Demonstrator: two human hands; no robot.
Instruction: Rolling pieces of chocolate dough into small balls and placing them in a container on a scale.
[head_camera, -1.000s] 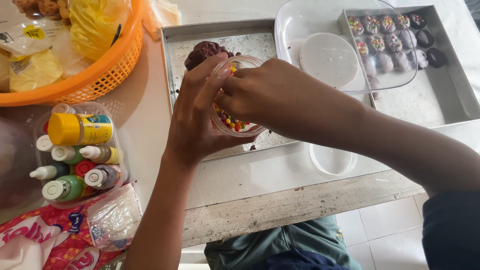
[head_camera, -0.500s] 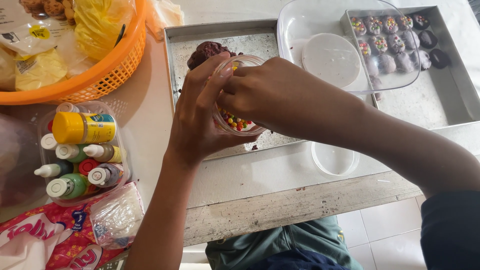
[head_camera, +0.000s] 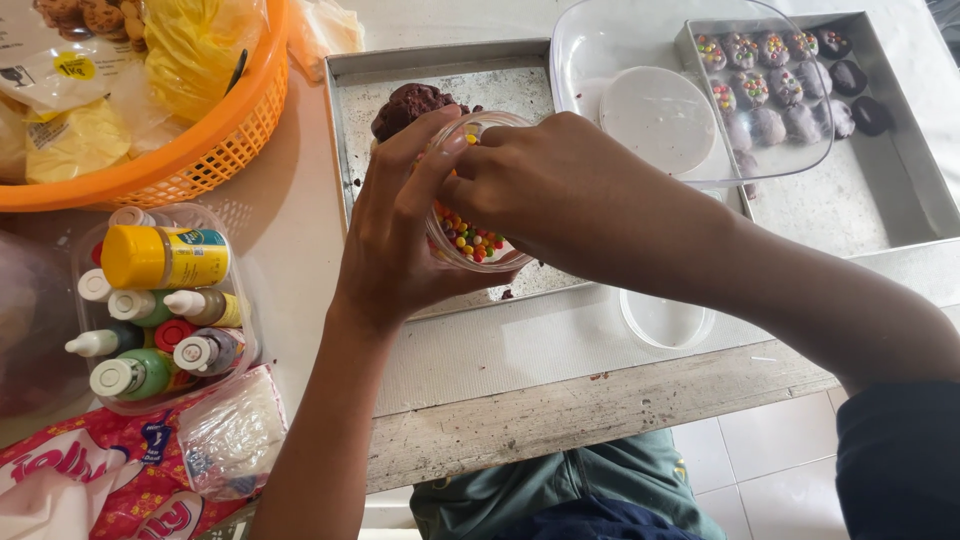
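Over the near metal tray, head view: left hand wraps around a small clear cup from the left side, fingers curled up along its wall, thumb and fingertips on the rim. Cup holds small multicoloured round candies, visible through the wall near the bottom. Right hand comes in from the right, fingers bunched narrow and tipped into the cup's mouth; cannot tell if a candy is pinched, fingertips hidden by the left hand. Cup is held just above the tray, mid-table, in front of the person.

Behind the cup, a dark brown chocolate lump sits on the same tray, partly hidden by the left fingers. Tray surface is scuffed with crumbs.

Right side: second metal tray with rows of dark chocolate pieces, several topped with coloured candies, a few plain at the far right. Clear plastic lid lies across the gap, overlapping both trays. Small clear round container on the table edge, near the right forearm.

Left side: clear tub packed with small squeeze bottles, white caps, one yellow bottle lying across the top. Orange basket at the top left with yellow bags and cookies. Plastic bags at the bottom left.
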